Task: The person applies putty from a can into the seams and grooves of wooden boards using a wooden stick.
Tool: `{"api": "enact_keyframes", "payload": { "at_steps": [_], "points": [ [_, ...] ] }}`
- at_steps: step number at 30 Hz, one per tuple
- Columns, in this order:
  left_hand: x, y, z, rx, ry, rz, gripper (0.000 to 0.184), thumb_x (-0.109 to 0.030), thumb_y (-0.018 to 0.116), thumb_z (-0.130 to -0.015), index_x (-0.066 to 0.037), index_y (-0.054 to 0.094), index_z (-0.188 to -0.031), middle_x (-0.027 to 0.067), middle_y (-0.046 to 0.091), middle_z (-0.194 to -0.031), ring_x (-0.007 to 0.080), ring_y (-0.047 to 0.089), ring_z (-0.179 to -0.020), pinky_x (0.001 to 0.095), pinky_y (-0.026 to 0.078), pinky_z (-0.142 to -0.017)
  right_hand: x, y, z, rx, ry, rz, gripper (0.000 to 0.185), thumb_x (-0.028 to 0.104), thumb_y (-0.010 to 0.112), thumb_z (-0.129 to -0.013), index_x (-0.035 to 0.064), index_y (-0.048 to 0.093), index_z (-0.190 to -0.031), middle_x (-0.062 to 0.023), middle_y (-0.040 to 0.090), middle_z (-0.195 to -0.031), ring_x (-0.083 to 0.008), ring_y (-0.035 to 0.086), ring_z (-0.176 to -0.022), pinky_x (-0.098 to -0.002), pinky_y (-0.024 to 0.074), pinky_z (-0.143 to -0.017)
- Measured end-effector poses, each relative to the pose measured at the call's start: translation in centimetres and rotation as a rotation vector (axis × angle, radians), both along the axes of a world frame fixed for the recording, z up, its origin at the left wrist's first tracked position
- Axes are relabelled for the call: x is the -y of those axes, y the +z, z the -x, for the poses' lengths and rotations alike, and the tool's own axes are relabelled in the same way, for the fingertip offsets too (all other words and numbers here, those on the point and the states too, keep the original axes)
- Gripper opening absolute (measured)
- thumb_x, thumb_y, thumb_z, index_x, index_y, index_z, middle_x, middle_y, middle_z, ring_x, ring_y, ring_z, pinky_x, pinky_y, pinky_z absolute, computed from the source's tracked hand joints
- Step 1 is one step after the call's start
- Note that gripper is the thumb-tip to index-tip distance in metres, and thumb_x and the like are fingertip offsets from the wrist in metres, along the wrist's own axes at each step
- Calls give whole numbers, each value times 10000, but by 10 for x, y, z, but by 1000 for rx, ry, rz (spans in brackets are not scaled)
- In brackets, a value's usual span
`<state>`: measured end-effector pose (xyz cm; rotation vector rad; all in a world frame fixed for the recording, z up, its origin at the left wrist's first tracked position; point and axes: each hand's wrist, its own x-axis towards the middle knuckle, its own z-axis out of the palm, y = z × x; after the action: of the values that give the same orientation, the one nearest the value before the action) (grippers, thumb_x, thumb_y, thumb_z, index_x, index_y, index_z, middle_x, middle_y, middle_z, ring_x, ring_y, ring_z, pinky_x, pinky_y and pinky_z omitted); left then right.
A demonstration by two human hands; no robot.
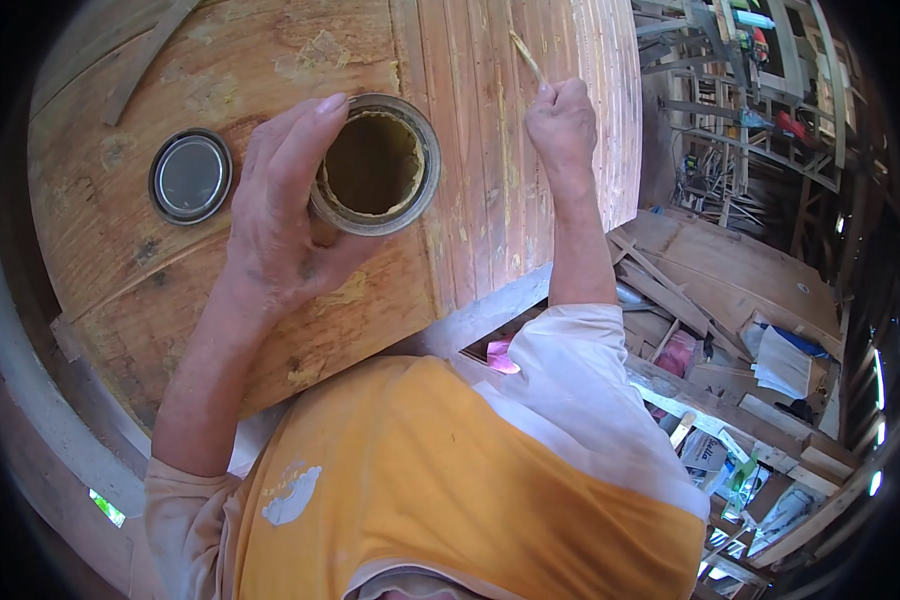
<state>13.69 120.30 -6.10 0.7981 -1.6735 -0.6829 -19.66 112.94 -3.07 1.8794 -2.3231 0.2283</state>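
My left hand (280, 200) is wrapped round an open metal tin (425, 190), its mouth turned toward me. Yellowish residue crusts the rim and inner wall, and the bottom is dark. In my right hand (562, 125), closed in a fist, is a thin stick (526, 58) with a pale yellowish coating, pointing away over the grooved boards (480, 200). The stick's lower end is hidden in the fist. A round metal lid (192, 177) lies on the wooden panel (120, 225), left of the tin. Patches of yellowish filler-like material mark the wood.
A narrow wooden strip (150, 60) lies at the panel's far left. To the right, beyond the boards' edge, are a wooden sheet (740, 265), loose offcuts (670, 295), papers (782, 362) and cluttered timber racks (740, 150).
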Motion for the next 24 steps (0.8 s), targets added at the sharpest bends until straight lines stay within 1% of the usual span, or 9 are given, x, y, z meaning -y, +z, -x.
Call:
{"api": "enact_keyframes", "payload": {
  "at_steps": [2, 5, 8, 11, 14, 17, 20, 24],
  "points": [
    [0, 0, 0, 5, -2, 7, 982, -59, 909, -691, -20, 367, -1509, 207, 597, -1333, 354, 611, -1196, 445, 500, -1024, 4, 9, -3, -92, -19, -13, 225, 211, 619, -967, -4, 553, -970, -237, 678, -873, -423, 691, -838, -528, 537, -769],
    [2, 0, -3, 37, 12, 24, 990, -53, 912, -688, -23, 365, -1512, 207, 596, -1337, 346, 610, -1201, 434, 505, -1022, 2, 16, 5, -119, 54, -15, 218, 191, 620, -954, -12, 542, -975, -240, 669, -860, -421, 690, -821, -532, 544, -771],
    [0, 1, -2, 41, 15, 12, 999, -50, 916, -682, -26, 365, -1514, 208, 594, -1343, 345, 607, -1208, 434, 505, -1024, 2, 19, 1, -42, 76, -27, 225, 183, 633, -938, -13, 532, -983, -243, 654, -902, -423, 686, -847, -532, 546, -782],
    [0, 0, -2, 27, 10, 7, 997, -50, 917, -681, -25, 368, -1513, 209, 593, -1346, 349, 606, -1211, 440, 502, -1028, 6, 10, 3, -90, 83, -4, 217, 183, 632, -941, 0, 526, -987, -224, 624, -971, -421, 677, -866, -533, 543, -782],
    [0, 1, 0, 16, 14, 11, 992, -52, 918, -685, -22, 369, -1511, 211, 591, -1347, 351, 609, -1207, 442, 504, -1027, 8, 3, 11, -167, 141, 7, 198, 181, 626, -950, 14, 527, -989, -203, 592, -1032, -411, 659, -902, -536, 527, -795],
    [0, 4, -1, 40, 21, 12, 996, -50, 916, -689, -16, 358, -1514, 216, 588, -1345, 348, 613, -1205, 438, 511, -1021, 11, -6, 25, -311, 187, 70, 188, 184, 625, -955, 26, 532, -995, -181, 582, -1039, -400, 644, -913, -534, 511, -811],
    [0, 0, -1, 29, -3, -9, 1008, -44, 912, -692, -14, 339, -1521, 221, 581, -1350, 342, 615, -1206, 433, 519, -1015, 11, -8, 28, -191, 171, 47, 188, 192, 629, -956, 30, 539, -989, -183, 592, -1012, -399, 634, -937, -524, 503, -830],
    [0, -1, -2, 26, -21, -20, 1017, -37, 906, -696, -14, 321, -1528, 224, 569, -1363, 339, 614, -1212, 431, 523, -1015, 12, -6, 25, -34, 115, 2, 196, 205, 643, -949, 38, 545, -977, -180, 599, -968, -399, 635, -933, -526, 511, -810]
  ]
}}
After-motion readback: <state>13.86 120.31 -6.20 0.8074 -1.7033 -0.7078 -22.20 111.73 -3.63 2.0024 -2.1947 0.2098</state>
